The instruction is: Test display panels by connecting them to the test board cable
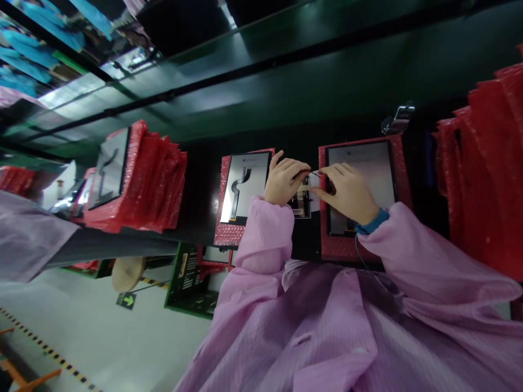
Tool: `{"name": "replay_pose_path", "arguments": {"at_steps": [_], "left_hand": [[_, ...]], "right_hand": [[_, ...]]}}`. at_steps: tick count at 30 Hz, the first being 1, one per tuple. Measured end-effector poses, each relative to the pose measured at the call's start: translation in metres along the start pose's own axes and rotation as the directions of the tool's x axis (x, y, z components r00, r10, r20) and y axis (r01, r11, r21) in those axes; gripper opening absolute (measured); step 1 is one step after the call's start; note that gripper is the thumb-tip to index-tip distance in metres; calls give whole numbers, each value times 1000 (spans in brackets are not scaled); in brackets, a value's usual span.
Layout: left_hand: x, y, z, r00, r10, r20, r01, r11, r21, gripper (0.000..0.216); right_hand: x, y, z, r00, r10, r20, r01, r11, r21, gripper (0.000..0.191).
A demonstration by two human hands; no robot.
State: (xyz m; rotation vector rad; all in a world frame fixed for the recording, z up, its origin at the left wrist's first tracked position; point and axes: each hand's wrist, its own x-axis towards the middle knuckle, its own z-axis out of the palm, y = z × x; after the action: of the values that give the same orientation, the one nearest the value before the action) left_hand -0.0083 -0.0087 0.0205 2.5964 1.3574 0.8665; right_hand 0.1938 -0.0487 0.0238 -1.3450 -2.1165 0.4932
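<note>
My left hand (pixel 285 181) is curled, its fingers pinched on a thin tool (pixel 307 173) whose tip points right. My right hand (pixel 347 189) is also curled, fingertips pressed down on a small white part (pixel 314 191) lying between two panels. Under the right hand lies a grey flat panel (pixel 368 160) on a red bubble-wrap sheet (pixel 402 163). To the left of my left hand sits a second panel (pixel 245 185) with a dark flex strip, on its own red sheet (pixel 224 231). Both pink sleeves reach in from below.
A stack of red bubble-wrap bags (pixel 155 174) with a panel (pixel 109 169) on top stands at the left. More red bags (pixel 486 163) pile up at the right. A metal clip (pixel 398 117) sits behind the right panel. Another person's pink sleeve (pixel 28 234) is at far left.
</note>
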Motion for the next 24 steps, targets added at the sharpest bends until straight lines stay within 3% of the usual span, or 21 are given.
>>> {"name": "replay_pose_path", "arguments": {"at_steps": [3,6,9,18,24], "left_hand": [[-3,2,-5,999,10,48,-8,999,-34,19],[-4,5,-10,990,39,134,-27,995,-93,22],[-5,9,-11,977,66,201,-39,990,-139,22],[-3,17,1,965,58,256,-27,992,-121,25],[-3,18,4,972,68,226,-46,994,-100,30]], "right_hand": [[3,2,6,997,45,59,-60,955,291,30],[5,4,7,990,86,113,-125,905,407,24],[4,4,5,988,92,121,-134,902,410,17],[3,2,5,993,95,63,-111,938,329,13],[3,7,3,994,81,76,-101,944,313,15]]}}
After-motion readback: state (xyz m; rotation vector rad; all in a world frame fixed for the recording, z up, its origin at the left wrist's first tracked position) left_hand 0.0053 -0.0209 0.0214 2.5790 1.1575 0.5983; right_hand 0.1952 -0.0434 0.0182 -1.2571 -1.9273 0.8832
